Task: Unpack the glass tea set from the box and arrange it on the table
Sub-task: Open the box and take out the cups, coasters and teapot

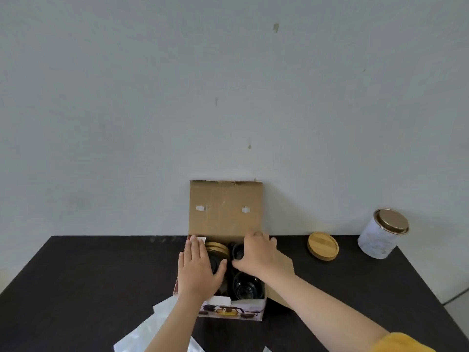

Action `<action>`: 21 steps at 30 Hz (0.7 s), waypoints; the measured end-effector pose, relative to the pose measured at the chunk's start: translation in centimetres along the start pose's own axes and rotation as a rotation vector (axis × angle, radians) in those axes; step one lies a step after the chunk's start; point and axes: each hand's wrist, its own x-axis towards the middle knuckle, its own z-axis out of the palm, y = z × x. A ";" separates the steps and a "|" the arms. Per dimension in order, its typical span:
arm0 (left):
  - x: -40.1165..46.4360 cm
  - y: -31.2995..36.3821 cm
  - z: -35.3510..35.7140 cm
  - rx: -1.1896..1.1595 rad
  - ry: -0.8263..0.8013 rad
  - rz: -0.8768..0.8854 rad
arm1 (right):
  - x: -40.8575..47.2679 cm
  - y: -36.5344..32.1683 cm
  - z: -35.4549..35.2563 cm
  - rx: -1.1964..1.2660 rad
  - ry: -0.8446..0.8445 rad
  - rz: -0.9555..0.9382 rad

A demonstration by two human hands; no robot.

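The box (232,311) is set on the table (88,275), its lid (225,207) raised behind against the wall (228,85). Right of the box a disc (323,246) is laid, a jar (383,233) farther right. Glassware (247,285) is held in the box; wrapping (162,334) is spread left before it.

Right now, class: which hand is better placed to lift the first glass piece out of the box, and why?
Probably the right hand: its fingers curl over a dark glass cup inside the box; the left hand lies flat.
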 end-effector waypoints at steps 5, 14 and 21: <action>0.0 -0.2 0.2 0.008 0.010 0.000 | -1.1 0.6 -2.4 0.252 0.099 0.001; 0.1 -0.3 0.4 0.021 0.007 0.016 | -3.6 12.3 -3.5 0.337 0.099 0.219; 0.2 -0.5 0.4 0.060 0.011 0.013 | -3.9 23.8 -1.8 0.267 0.054 0.549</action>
